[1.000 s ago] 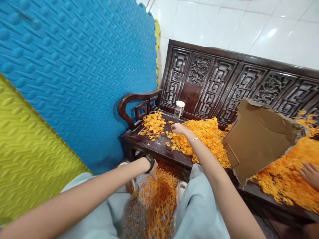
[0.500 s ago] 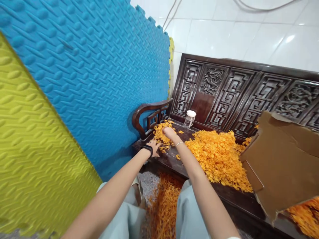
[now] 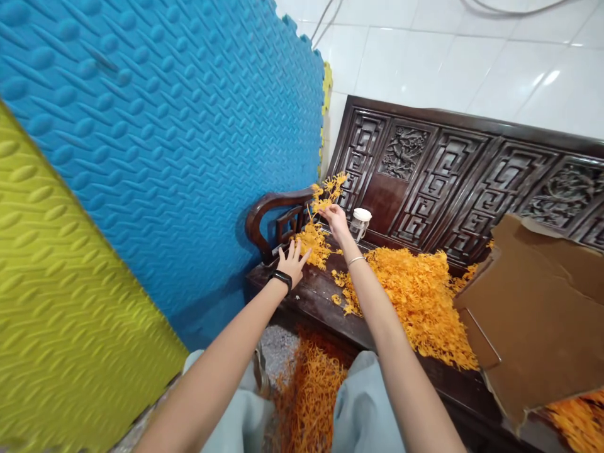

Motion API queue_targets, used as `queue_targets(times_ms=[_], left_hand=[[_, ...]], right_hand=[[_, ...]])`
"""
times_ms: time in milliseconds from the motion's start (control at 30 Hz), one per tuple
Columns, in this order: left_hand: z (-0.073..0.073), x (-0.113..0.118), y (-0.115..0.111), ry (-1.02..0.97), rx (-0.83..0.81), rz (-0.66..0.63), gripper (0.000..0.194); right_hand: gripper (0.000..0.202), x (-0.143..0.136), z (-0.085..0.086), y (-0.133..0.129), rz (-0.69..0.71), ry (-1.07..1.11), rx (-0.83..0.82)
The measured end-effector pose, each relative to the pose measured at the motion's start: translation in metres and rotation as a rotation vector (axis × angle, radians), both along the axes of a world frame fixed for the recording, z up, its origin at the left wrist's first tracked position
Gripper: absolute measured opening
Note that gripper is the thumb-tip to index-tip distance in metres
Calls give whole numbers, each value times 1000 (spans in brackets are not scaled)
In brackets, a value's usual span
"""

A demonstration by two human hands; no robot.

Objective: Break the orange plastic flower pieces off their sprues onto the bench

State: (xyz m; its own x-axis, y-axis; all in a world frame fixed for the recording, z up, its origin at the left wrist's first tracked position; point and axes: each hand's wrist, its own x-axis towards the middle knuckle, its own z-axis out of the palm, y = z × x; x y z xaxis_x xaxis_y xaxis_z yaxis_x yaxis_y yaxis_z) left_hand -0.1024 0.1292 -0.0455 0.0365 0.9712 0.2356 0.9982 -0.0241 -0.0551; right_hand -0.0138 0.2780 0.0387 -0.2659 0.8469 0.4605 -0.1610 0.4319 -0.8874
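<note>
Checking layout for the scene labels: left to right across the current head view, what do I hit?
Yellow-green mat → left hand → right hand → white-lidded jug → cardboard sheet.

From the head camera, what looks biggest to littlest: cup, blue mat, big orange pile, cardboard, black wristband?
Blue mat
Cardboard
Big orange pile
Cup and black wristband: too alike to rank, and the wristband looks nearer the camera.
</note>
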Motion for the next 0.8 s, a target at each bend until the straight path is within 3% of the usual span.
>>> queue_targets(times_ms=[367, 667, 800], left_hand=[[4, -5, 11, -51, 30, 35, 59], [20, 7, 10, -237, 210, -25, 41], [37, 6, 10, -403, 362, 45, 39]], right_hand=[[10, 30, 45, -31, 422, 320, -49], [14, 54, 49, -46, 344, 208, -46], [15, 57, 47, -52, 332, 178, -102]])
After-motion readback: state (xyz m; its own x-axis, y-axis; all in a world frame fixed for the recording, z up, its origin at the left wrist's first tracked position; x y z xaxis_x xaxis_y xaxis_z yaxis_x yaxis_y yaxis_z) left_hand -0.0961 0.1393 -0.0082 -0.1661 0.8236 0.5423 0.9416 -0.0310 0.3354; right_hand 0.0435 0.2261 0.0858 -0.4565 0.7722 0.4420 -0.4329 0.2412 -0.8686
